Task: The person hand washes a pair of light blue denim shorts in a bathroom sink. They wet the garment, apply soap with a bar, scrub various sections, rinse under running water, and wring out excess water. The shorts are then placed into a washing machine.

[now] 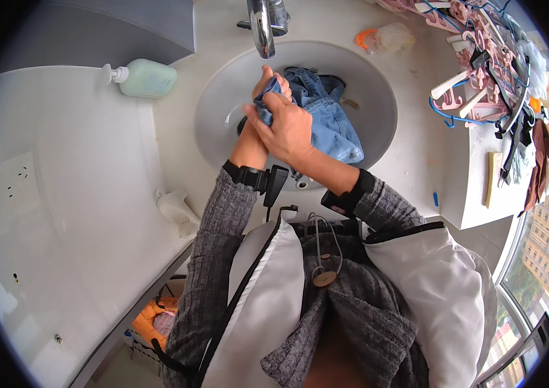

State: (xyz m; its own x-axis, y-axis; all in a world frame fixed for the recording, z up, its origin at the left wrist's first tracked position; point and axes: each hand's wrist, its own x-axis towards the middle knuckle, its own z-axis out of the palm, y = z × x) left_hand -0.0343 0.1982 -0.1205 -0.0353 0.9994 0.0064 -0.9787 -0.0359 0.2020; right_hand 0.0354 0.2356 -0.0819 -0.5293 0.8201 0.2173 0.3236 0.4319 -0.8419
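A blue denim garment (330, 121) lies bunched in the oval grey sink basin (376, 121), below a chrome faucet (262, 29). One part of the denim is raised between both hands, at the basin's left side. My left hand (269, 85) is wrapped by that denim, its fingers bent around it and its thumb up near the spout. Across it lies my right hand (288, 123), fingers curled over the denim and the left wrist. The palm of the left hand is partly hidden by cloth. No water is seen running from the spout.
A pale green pump bottle (148, 78) stands left of the basin. Behind it to the right lies a crumpled plastic bag (393, 39). Pink and blue clothes hangers (478, 72) pile up at the right. A white object (179, 211) sits near the front left edge.
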